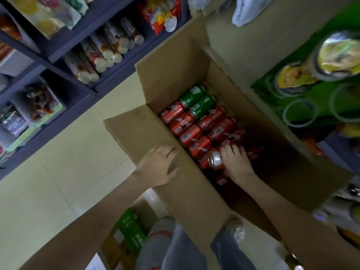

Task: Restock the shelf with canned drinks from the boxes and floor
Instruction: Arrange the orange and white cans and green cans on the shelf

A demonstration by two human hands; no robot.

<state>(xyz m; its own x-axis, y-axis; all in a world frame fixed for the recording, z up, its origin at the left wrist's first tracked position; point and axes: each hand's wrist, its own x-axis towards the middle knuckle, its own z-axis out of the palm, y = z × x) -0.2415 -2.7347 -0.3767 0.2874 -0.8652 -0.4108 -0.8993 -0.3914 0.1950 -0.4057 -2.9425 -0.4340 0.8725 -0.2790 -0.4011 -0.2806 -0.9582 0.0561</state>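
An open cardboard box stands on the floor in front of me, filled with several red cans lying on their sides and two green cans at the far end. My left hand rests on the box's left flap, fingers spread over its edge. My right hand is down inside the box and grips one red can whose silver end points left, tilted up from the rows beneath.
Dark blue shelves with snack tubes and packets rise at the left. A green display with cup snacks stands at the right. A smaller carton with green print sits by my legs. Pale tiled floor lies left of the box.
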